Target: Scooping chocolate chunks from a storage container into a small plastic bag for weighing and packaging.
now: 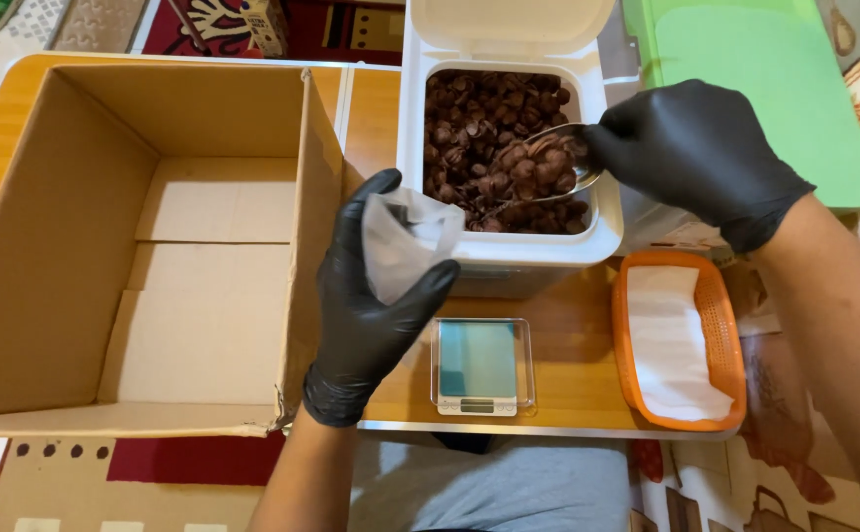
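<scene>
My left hand [371, 296], in a black glove, holds a small clear plastic bag [405, 241] open near the front rim of a white container [509, 251]. The container is full of brown cereal pieces [469, 138] and its lid stands open at the back. My right hand [696, 148], also gloved in black, grips a metal scoop [553, 163] loaded with cereal, hovering over the right side of the container, a short way from the bag's mouth.
A large empty cardboard box [154, 246] fills the left of the wooden table [578, 365]. A small digital scale [479, 366] sits in front of the container. An orange basket with white bags [681, 340] lies at the right. A green lid [765, 89] is behind.
</scene>
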